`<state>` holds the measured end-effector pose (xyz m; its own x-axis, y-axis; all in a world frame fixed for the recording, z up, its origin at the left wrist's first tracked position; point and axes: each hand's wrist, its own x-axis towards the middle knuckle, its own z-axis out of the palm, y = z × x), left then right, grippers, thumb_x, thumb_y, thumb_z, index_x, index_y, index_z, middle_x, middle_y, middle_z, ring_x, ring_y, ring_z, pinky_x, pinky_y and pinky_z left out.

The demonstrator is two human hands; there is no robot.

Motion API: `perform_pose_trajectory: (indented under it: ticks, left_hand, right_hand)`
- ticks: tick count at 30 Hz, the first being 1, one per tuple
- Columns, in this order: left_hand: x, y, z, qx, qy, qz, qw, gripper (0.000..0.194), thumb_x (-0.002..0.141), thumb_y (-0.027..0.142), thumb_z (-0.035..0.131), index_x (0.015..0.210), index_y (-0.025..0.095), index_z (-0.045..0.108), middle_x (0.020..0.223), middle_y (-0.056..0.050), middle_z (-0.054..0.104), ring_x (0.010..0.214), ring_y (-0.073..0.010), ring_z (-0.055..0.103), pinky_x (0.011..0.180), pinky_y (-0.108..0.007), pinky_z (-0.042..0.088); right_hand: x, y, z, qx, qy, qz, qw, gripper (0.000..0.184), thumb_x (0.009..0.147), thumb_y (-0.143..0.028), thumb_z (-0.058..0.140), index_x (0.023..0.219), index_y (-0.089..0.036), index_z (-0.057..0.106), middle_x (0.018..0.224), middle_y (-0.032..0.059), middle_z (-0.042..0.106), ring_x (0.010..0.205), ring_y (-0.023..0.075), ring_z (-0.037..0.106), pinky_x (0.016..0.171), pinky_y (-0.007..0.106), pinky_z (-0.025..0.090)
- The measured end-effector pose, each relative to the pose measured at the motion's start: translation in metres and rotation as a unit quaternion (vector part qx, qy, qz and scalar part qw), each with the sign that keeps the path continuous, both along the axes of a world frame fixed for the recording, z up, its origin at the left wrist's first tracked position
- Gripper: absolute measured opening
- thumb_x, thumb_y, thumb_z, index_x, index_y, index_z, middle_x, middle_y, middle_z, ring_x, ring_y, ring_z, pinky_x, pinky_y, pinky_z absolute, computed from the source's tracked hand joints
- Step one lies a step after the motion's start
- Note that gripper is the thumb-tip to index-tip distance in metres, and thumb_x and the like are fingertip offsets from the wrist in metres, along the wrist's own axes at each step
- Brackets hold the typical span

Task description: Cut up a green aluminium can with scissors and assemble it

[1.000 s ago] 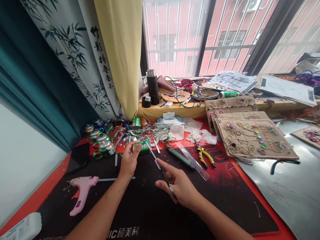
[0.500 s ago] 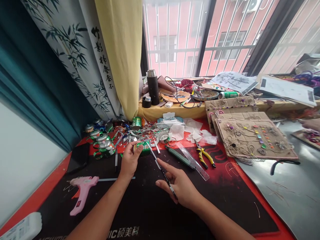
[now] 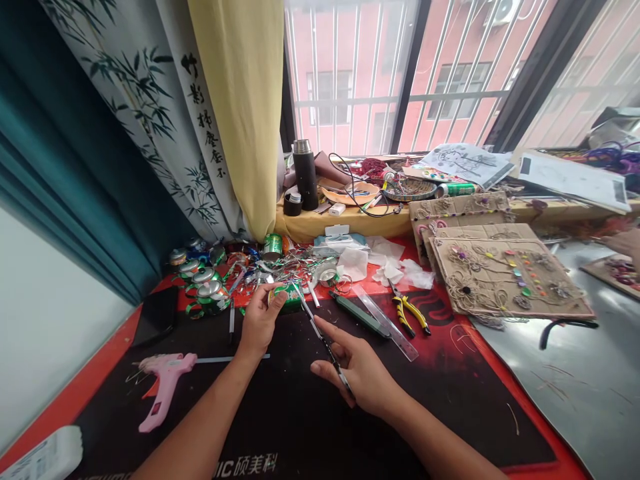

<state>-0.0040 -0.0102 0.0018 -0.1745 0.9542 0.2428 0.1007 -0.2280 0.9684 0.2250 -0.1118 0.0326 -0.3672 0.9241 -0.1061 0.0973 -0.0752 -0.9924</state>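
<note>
My left hand [image 3: 260,319] pinches a green piece cut from a drink can [image 3: 291,299] between thumb and fingers, just above the far part of the black mat. Scissors [image 3: 326,348], seen edge-on, are in my right hand [image 3: 361,368], their silver blades reaching up to the green piece. The blade tips meet its right side; whether they close on the metal I cannot make out. Behind both hands lies a heap of shiny metal strips [image 3: 295,265] and cut can parts.
A pink glue gun [image 3: 167,387] lies on the left of the mat. Cut cans [image 3: 210,293] stand behind it, near a dark phone [image 3: 156,317]. To the right lie a green cutter [image 3: 363,316], a clear ruler [image 3: 389,327], yellow-black pliers [image 3: 413,313] and a decorated cardboard [image 3: 515,273].
Almost nothing differs. Both hands, the green piece and the scissors hold nearly the same position, with only a very slight shift of the view.
</note>
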Motion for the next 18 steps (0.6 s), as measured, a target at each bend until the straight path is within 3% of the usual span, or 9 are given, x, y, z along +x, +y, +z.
perform_pose_trajectory:
  ticks: [18]
  left_hand:
    - [0.0005,-0.0003,-0.0049,-0.003,-0.005,0.047,0.999,0.053,0.089,0.072,0.073,0.108,0.023,0.074,0.102,-0.004,0.073,0.1,-0.025,0.067,0.095,-0.035,0.049]
  right_hand:
    - [-0.0041,0.0003,0.0002,-0.029,0.02,-0.029,0.999,0.083,0.091,-0.043,0.083,0.166,-0.028,0.05,0.063,-0.0115,0.039,0.035,0.0054,0.039,0.032,0.016,0.03]
